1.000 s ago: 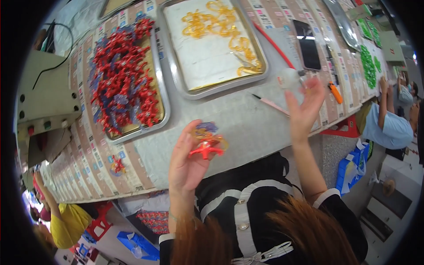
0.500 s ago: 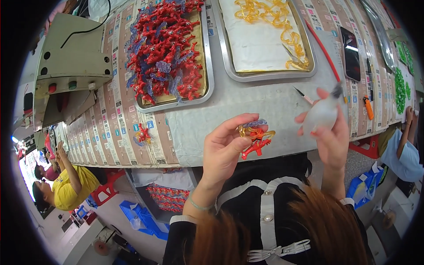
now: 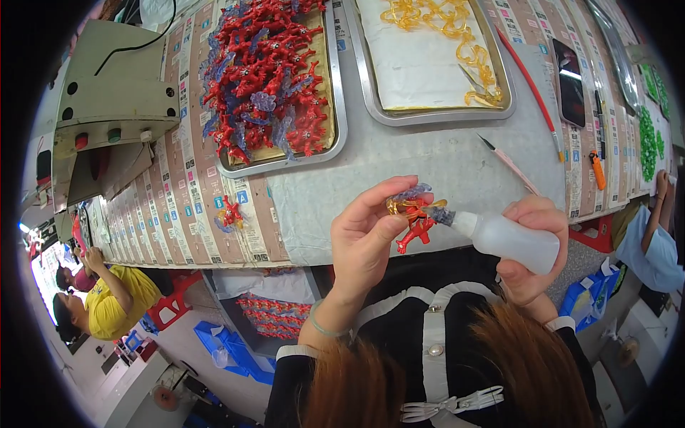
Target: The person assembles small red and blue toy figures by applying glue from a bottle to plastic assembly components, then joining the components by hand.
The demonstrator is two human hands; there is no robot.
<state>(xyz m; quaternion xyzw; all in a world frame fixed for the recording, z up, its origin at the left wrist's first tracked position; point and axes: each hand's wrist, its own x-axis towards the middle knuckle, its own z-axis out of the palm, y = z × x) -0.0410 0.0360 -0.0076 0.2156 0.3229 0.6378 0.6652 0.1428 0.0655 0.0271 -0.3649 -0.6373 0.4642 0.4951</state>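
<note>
Between the thumb and fingers of my left hand (image 3: 367, 232) is a small red figurine (image 3: 417, 232) with translucent blue and amber-yellow pieces on it. My right hand (image 3: 535, 246) is wrapped round a whitish squeeze bottle (image 3: 515, 242), tilted on its side. Its dark tip (image 3: 441, 215) points left and meets the figurine or lies right in front of it; whether they touch I cannot tell. On the grey mat beyond my hands lies a slim pink-handled tool (image 3: 510, 165) with a dark point.
A metal tray (image 3: 341, 135) heaped with red and blue figurines is at the far left. Another tray (image 3: 446, 118) holds amber pieces and tweezers. A red brush (image 3: 531, 85), a phone (image 3: 569, 82) and an orange-handled tool (image 3: 596, 171) lie right. One figurine (image 3: 230, 214) rests left.
My right hand has turned the bottle from upright to sideways and brought its tip down to the figurine. My left hand has stayed nearly in place.
</note>
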